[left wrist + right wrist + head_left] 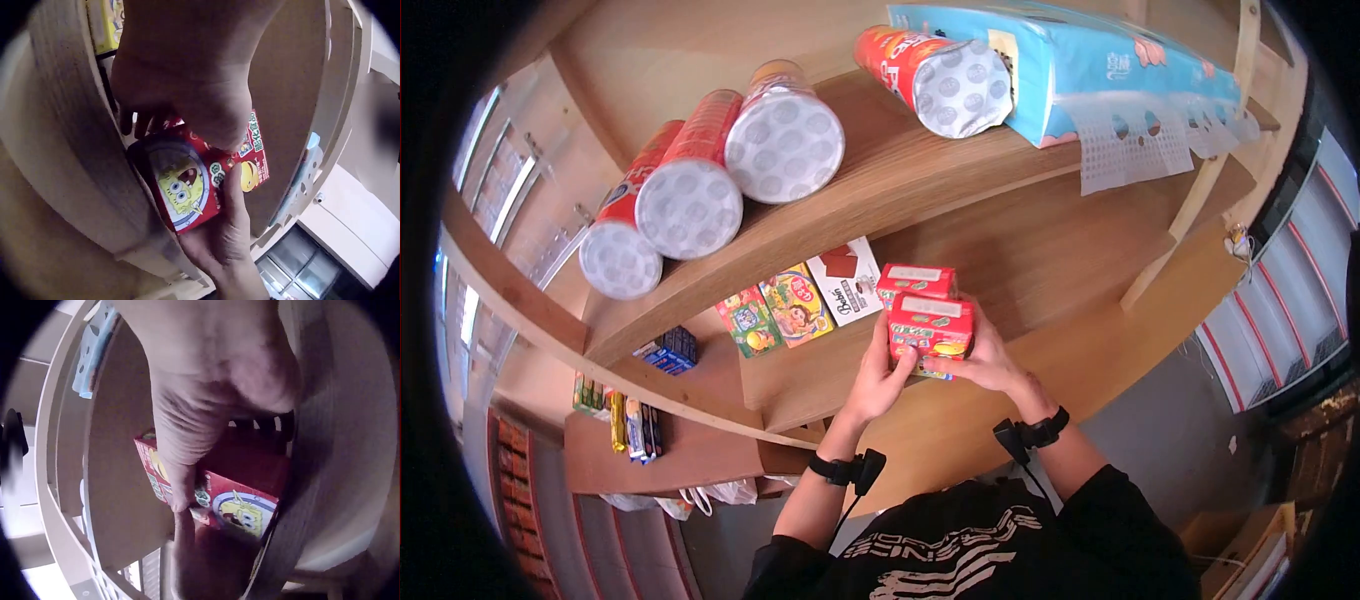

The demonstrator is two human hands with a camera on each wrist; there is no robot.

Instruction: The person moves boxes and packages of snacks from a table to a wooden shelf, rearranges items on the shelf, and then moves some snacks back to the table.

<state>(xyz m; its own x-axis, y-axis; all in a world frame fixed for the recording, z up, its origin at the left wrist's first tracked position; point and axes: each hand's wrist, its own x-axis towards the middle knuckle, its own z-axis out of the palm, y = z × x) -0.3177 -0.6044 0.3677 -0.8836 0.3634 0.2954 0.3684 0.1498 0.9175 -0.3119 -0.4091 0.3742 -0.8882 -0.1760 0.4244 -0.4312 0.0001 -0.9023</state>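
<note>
Both hands hold a red snack box [931,322] at the lower shelf, one at each side. My left hand [880,373] grips its left side, with the thumb across the near face. On the opposite side, my right hand [990,362] has its thumb on the near face and its fingers mostly hidden. A yellow cartoon sponge on the red box [181,190] shows in the left wrist view. Just behind it is a second red box [915,279], partly covered by the first.
Left of the hands lie a white box [847,283], a yellow box [797,305] and a green box [750,322]. The upper shelf [880,165] overhangs, bearing several red canisters [785,145] and a blue tissue pack [1140,80]. An upright post [1175,250] stands at right.
</note>
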